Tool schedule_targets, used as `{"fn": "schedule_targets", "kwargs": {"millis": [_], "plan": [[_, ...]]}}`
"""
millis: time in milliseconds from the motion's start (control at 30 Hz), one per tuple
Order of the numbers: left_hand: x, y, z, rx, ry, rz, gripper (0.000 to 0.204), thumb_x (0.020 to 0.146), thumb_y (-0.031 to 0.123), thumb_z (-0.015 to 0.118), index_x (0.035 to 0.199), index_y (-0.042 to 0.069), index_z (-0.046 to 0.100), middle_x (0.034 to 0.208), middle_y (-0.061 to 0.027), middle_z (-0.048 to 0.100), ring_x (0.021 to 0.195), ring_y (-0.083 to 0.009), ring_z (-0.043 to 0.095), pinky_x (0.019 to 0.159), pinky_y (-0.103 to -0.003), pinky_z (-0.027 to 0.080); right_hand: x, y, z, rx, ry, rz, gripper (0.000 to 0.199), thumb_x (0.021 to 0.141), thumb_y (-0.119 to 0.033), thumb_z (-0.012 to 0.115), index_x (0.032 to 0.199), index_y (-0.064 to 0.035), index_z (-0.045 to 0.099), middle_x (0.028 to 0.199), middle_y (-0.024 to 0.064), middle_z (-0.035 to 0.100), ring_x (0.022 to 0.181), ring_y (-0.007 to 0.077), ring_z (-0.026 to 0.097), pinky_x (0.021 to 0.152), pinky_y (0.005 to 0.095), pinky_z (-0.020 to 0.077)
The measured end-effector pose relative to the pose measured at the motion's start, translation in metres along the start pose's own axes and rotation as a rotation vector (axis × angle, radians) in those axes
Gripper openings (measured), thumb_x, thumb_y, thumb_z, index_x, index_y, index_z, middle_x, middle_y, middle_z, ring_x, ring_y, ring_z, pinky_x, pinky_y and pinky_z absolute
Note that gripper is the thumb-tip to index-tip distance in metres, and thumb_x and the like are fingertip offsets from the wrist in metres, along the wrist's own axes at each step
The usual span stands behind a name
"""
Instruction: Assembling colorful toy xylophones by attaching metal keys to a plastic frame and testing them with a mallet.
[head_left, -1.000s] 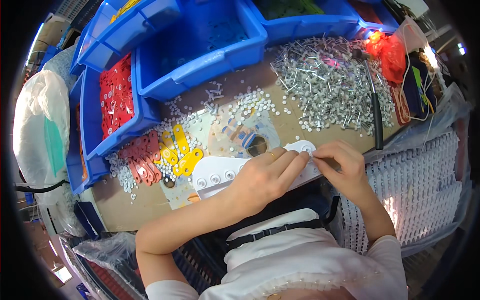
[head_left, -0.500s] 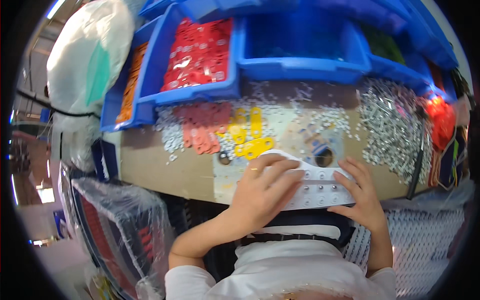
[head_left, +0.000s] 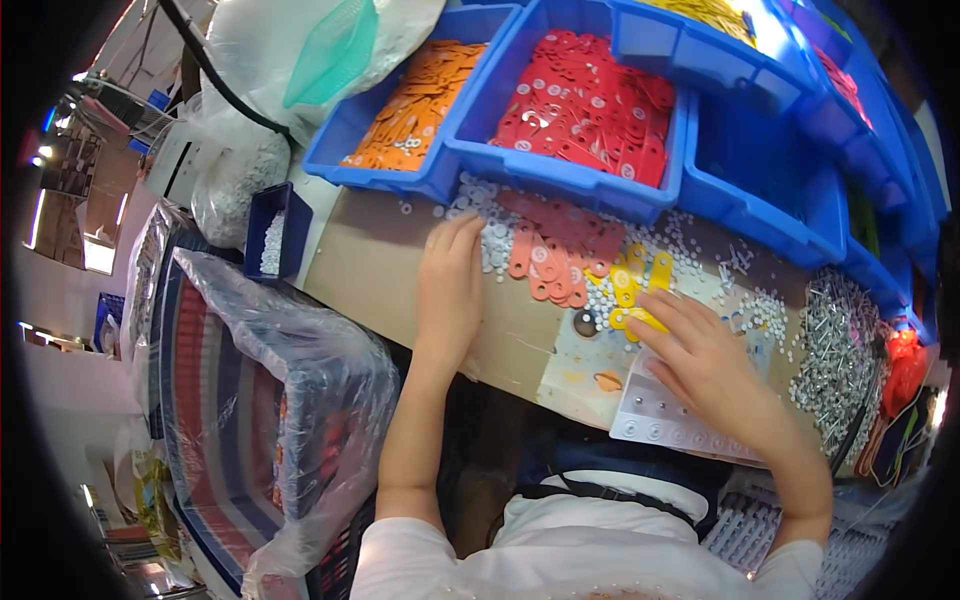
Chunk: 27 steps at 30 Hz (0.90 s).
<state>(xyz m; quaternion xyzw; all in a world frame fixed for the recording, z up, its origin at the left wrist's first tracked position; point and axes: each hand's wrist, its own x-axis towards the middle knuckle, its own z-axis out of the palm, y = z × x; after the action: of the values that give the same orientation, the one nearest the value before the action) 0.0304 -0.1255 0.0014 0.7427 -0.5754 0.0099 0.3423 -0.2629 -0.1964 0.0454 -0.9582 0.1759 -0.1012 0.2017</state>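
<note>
My left hand (head_left: 450, 280) is over the left part of the table, fingertips pressed together at the edge of the small white plastic rings (head_left: 493, 243); whatever they may hold is too small to make out. My right hand (head_left: 705, 365) stretches its fingers over the yellow tags (head_left: 650, 318), fingertips touching the nearest one. Under my right palm and wrist lies a white tray (head_left: 640, 425) with rows of round seats, some with small metal studs in them; my hand covers part of it. Pale red tags (head_left: 550, 255) with holes lie in a pile between my hands.
Blue bins (head_left: 575, 180) line the back, holding orange tags (head_left: 420, 105) and red tags (head_left: 590, 105). A heap of metal rivets (head_left: 835, 355) lies at the right. At the left are a small dark bin (head_left: 275, 245) of white pieces and a plastic-wrapped striped bag (head_left: 220, 400).
The view has swung left. My left hand has left the white tray and moved left to the white rings. My right hand has moved from the tray's right side onto the yellow tags.
</note>
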Motion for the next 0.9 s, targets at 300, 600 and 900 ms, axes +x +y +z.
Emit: {"fn": "schedule_targets", "kwargs": {"millis": [300,600,900], "plan": [[0.024,-0.023,0.056,0.400,0.087,0.073,0.033,0.087,0.017,0.058,0.118,0.006,0.057,0.128,-0.0161,0.050,0.114,-0.0305,0.047,0.103,-0.051,0.032,0.146,0.028,0.093,-0.131,0.226,-0.079,0.044,0.090,-0.025,0.058,0.128,-0.0037,0.052,0.139,0.0185,0.044,0.128,0.0350,0.044,0.107,0.0422,0.0366],[-0.002,-0.017,0.015,0.137,-0.058,0.106,0.026,0.089,0.009,0.055,0.115,0.003,0.058,0.125,-0.0185,0.052,0.112,-0.0361,0.048,0.099,-0.049,0.037,0.141,0.023,0.064,-0.155,0.153,-0.164,0.039,0.087,-0.016,0.058,0.123,-0.0028,0.055,0.133,0.0158,0.050,0.123,0.0315,0.049,0.102,0.0393,0.0417],[0.026,-0.100,-0.003,0.319,0.213,-0.315,0.016,0.088,0.006,0.057,0.098,-0.003,0.066,0.107,-0.0204,0.059,0.097,-0.0390,0.054,0.086,-0.045,0.045,0.191,0.011,0.081,-0.252,0.068,-0.110,0.020,0.074,-0.001,0.061,0.094,-0.0038,0.066,0.092,0.0112,0.060,0.096,0.0303,0.061,0.083,0.0391,0.0511]]}}
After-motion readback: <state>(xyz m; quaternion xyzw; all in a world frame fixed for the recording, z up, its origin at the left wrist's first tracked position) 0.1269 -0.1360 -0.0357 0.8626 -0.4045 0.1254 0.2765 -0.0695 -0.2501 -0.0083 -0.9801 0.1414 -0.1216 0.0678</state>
